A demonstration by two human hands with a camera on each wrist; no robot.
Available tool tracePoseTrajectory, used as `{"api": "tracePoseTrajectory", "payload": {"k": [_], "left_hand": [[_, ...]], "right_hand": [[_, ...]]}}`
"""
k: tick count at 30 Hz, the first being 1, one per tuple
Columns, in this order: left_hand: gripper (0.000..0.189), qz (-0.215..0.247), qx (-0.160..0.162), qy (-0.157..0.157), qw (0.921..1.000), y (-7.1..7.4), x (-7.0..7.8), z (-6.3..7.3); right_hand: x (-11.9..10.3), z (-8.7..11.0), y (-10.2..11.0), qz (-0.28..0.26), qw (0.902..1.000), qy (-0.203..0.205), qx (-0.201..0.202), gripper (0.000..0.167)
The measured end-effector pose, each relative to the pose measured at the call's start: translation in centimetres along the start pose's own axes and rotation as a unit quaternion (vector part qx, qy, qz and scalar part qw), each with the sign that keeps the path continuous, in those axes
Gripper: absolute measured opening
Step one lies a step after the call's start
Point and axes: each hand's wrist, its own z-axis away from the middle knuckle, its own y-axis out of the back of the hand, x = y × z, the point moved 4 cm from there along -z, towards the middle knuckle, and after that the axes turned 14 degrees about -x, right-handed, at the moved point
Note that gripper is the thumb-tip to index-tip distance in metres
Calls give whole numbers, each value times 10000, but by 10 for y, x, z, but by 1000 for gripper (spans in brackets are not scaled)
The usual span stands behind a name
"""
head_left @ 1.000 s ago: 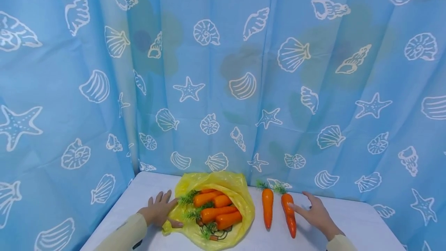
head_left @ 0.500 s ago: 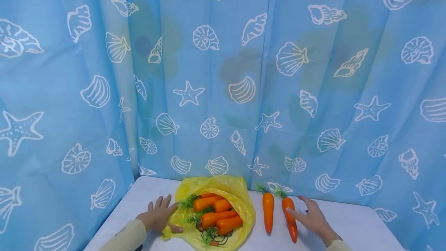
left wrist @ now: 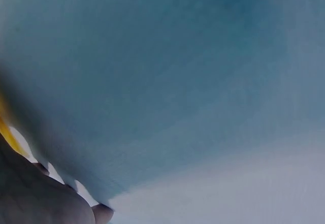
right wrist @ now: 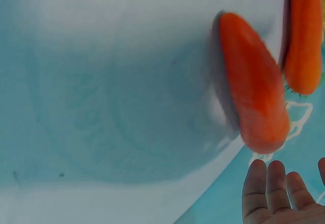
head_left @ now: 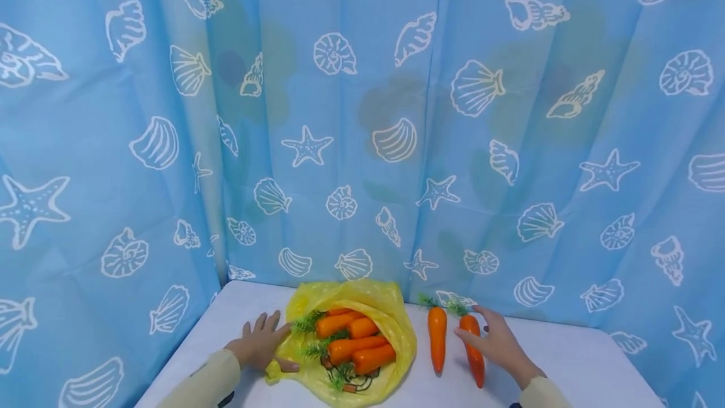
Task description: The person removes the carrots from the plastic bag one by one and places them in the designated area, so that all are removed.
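Note:
A yellow plastic bag [head_left: 403,326] lies on its side on the white table, its mouth showing several orange carrots [head_left: 374,357] with green leafy tops. My left hand [head_left: 257,342] rests with spread fingers at the bag's left edge, thumb near its knotted-looking corner. Two more carrots lie right of the bag: a left carrot [head_left: 437,339] and a right carrot [head_left: 474,361]. My right hand [head_left: 501,345] reaches across the right carrot, thumb and forefinger apart on its upper part. In the right wrist view, straight fingers [right wrist: 275,183] show beyond that carrot's thick end.
The white table [head_left: 544,357] ends at a blue curtain [head_left: 362,225] printed with white shells and starfish, hanging close behind and at the left. The bag's back edge lies near the curtain. In the left wrist view only blurred surface and part of the hand show.
My right hand has moved left and slightly away from me, so its thumb now reaches over the right carrot. The left hand and the bag stay in place.

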Motion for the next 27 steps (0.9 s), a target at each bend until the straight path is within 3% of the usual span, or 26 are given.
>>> {"api": "tracePoseTrajectory", "payload": {"k": [19, 27], "left_hand": [[109, 103, -140, 57, 9998, 0, 0, 5], [109, -4, -157, -19, 9999, 3, 5, 6]], "right_hand": [[-27, 6, -12, -11, 9996, 283, -39, 94], [-38, 10, -16, -88, 9983, 577, -87, 97]]}}
